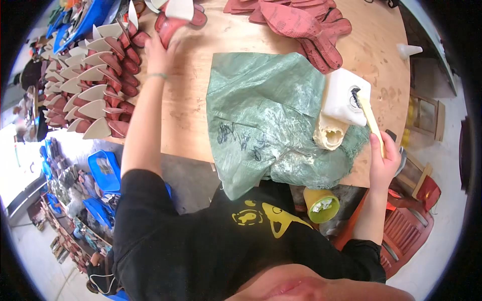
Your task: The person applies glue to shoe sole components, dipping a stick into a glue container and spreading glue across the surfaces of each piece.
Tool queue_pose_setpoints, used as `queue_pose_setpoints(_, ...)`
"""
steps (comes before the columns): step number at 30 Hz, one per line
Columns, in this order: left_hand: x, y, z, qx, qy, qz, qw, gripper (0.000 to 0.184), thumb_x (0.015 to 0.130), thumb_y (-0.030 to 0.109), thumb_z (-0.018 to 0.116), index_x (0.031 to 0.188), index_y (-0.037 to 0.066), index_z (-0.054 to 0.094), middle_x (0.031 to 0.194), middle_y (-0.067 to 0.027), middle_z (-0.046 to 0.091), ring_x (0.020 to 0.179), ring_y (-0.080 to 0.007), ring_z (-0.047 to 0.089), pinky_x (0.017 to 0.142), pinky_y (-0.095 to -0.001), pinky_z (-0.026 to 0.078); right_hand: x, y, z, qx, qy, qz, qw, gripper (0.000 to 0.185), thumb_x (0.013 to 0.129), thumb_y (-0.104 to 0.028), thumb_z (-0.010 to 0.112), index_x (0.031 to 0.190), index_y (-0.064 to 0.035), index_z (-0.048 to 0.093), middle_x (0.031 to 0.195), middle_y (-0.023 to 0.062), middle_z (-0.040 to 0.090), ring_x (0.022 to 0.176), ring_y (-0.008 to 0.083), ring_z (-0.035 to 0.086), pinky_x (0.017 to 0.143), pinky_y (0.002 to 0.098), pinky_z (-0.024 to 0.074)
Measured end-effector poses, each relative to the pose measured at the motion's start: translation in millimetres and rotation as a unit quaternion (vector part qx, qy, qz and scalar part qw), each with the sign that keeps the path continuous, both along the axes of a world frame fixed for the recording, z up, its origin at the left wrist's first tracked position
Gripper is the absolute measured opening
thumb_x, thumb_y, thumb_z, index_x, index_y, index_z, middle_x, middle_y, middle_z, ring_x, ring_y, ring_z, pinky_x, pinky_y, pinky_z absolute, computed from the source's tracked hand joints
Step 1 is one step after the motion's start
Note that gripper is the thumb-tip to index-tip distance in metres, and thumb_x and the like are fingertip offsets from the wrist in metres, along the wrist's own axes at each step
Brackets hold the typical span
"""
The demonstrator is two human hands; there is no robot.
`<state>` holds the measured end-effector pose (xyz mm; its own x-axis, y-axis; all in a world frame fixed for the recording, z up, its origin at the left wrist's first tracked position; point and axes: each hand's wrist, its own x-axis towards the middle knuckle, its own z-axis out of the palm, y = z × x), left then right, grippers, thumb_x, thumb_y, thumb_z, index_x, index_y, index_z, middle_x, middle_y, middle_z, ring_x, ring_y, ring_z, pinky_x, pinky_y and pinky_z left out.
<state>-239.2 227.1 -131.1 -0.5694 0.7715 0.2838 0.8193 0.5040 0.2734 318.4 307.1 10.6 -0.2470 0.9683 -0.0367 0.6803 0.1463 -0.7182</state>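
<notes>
My right hand [385,156] is closed around the pale yellow handle of a brush [371,123]. The dark bristles of the brush are at the round opening of a white plastic bottle [343,93], which lies on a green woven plastic sheet [261,120]. At the far left of the table, my left hand [161,54] has the narrow end of a red insole [170,31] between its fingers and thumb. A whitish flap lies over that insole; motion blurs this area. Beside it stand rows of overlapping red insoles with white flaps [95,85].
A pile of flat red insoles [306,25] lies at the table's far side. A glue-crusted tube [331,136] sits against the bottle. A white nozzle [409,50] is at the right edge. Below are a green bin [324,209], a red chair [409,236] and blue baskets [105,170].
</notes>
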Motion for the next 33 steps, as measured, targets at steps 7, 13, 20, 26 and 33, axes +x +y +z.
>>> queue_pose_setpoints(7,-64.5,67.4,3.5,-0.002,0.03,-0.015,0.999,0.097,0.079,0.058,0.066,0.138,-0.01,0.029,0.123,-0.0329,0.051,0.119,-0.0444,0.047,0.095,-0.0495,0.041,1.1,-3.7,-6.4,-0.005,-0.006,-0.006,1.0,0.024,0.088,-0.015,0.069,0.102,0.0044,0.065,0.088,0.0045,0.066,0.083,0.0094,0.058,0.075,0.0231,0.0454)
queue_pose_setpoints(13,-83.0,82.4,-35.1,0.014,0.02,-0.013,1.0,0.116,0.075,0.066,0.063,0.146,-0.009,0.009,0.139,-0.0333,0.037,0.129,-0.045,0.036,0.104,-0.0523,0.032,0.2,-9.3,-10.2,0.007,-0.009,0.007,1.0,0.023,0.088,-0.013,0.069,0.102,0.0041,0.065,0.088,0.0037,0.066,0.081,0.0092,0.057,0.073,0.0223,0.045)
queue_pose_setpoints(20,-46.2,79.8,-44.0,0.198,0.153,0.041,0.967,0.106,0.073,0.069,0.064,0.139,-0.007,0.03,0.136,-0.0273,0.041,0.126,-0.0414,0.034,0.104,-0.0537,0.026,2.0,-16.0,-9.0,0.003,0.014,0.01,1.0,0.022,0.088,-0.012,0.069,0.103,0.003,0.066,0.086,0.0021,0.064,0.077,0.0077,0.056,0.069,0.0219,0.0438)
queue_pose_setpoints(26,201.8,-14.0,149.9,-0.013,-0.482,-0.629,0.609,0.024,0.081,0.022,0.069,0.1,0.008,0.065,0.102,-0.0018,0.064,0.096,-0.0232,0.057,0.083,-0.0391,0.043,9.8,-18.8,-5.5,0.021,0.025,-0.008,0.999,0.019,0.086,-0.01,0.07,0.099,0.0036,0.067,0.078,0.0017,0.063,0.07,0.007,0.055,0.063,0.0217,0.0436)
queue_pose_setpoints(33,300.4,-88.2,265.1,-0.01,-0.434,-0.829,0.353,0.019,0.083,0.021,0.056,0.096,0.011,0.065,0.103,-0.0025,0.059,0.096,-0.0241,0.054,0.09,-0.0447,0.037,18.7,-48.4,53.3,0.073,0.076,0.007,0.994,0.021,0.086,-0.014,0.071,0.096,0.0037,0.067,0.072,0.0016,0.063,0.065,0.0075,0.055,0.059,0.0225,0.0421)
